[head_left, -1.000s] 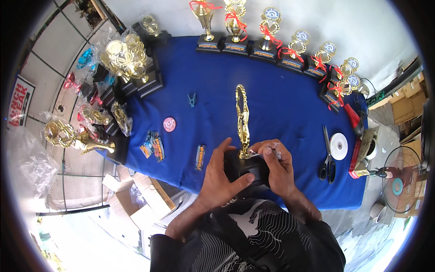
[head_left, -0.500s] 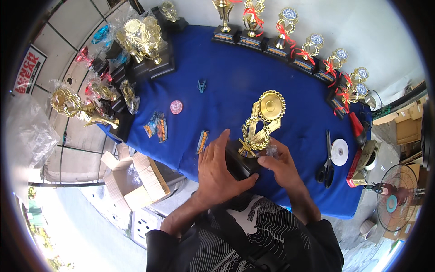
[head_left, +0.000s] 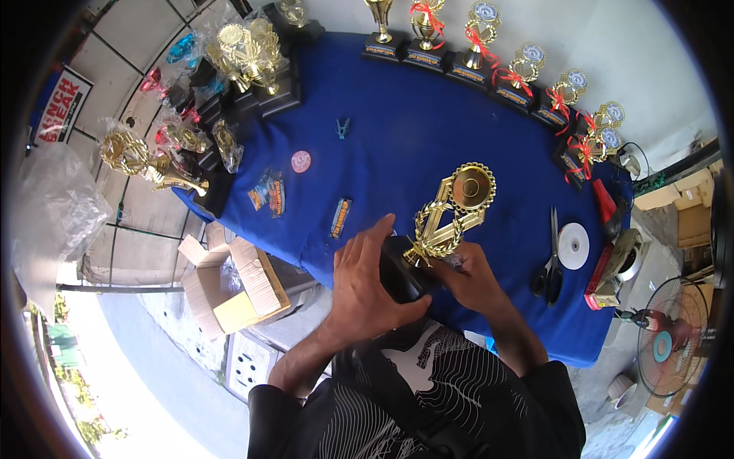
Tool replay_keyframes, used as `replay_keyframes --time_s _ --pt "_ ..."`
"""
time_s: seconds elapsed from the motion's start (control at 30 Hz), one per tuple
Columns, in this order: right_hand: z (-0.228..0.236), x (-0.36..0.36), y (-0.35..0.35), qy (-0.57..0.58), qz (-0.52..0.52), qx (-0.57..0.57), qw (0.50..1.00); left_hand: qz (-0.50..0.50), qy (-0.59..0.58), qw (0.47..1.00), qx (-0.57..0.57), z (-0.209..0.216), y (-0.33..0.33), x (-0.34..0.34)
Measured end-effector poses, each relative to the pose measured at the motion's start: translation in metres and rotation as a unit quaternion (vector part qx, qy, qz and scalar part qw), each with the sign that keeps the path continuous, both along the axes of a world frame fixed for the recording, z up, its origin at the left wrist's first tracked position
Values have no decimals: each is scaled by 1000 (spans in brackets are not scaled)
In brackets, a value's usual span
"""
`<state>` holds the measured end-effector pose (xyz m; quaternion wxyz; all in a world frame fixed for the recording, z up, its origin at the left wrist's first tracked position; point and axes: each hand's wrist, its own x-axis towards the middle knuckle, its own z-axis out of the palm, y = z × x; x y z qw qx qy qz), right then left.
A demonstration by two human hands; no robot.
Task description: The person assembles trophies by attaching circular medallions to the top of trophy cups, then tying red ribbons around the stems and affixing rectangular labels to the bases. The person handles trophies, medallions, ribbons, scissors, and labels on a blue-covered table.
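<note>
A gold trophy [head_left: 441, 233] with a wreath and a round toothed top stands tilted on its black base [head_left: 399, 277] near the front of the table. My left hand [head_left: 361, 287] is closed round the base, thumb along its near side. At the foot of the gold part, my right hand [head_left: 472, 281] has its fingers curled against the trophy. A bit of clear wrap shows by those fingers; how they grip is partly hidden. Left of the trophy lies a small blue-and-orange label plate [head_left: 341, 218].
Several ribboned trophies [head_left: 514, 86] line the blue table's [head_left: 428, 115] far edge. Wrapped trophies [head_left: 248, 57] crowd the left. A round sticker [head_left: 301, 161], label plates [head_left: 267, 193] and a small blue clip [head_left: 342, 128] lie about. Scissors [head_left: 552, 268], a ribbon roll [head_left: 573, 246] and a red hair dryer [head_left: 606, 210] sit right.
The trophy's top has tipped slightly to the right. My right hand has shifted in closer round the foot of the gold part, while my left hand keeps its hold on the base.
</note>
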<state>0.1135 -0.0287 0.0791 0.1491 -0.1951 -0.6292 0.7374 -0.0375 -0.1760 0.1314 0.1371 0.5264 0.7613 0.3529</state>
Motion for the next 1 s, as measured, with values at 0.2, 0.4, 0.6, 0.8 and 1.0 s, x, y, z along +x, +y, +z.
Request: replay_keyframes --time_s 0.2,0.4,0.6,0.8,1.0 --pt "-17 14 -4 -30 16 105 994 -17 -18 1000 -3 -2 0 12" --pt "-15 35 -9 -22 3 177 984 -38 -133 988 -67 -6 3 22" --pt "4 75 -3 -40 57 236 969 -112 -305 944 -60 -16 2 28" --pt "-7 115 -2 1 -5 432 902 -164 -379 903 -119 -7 5 28" --pt "27 171 79 -96 -349 262 895 19 -72 997 -28 5 4 -9"
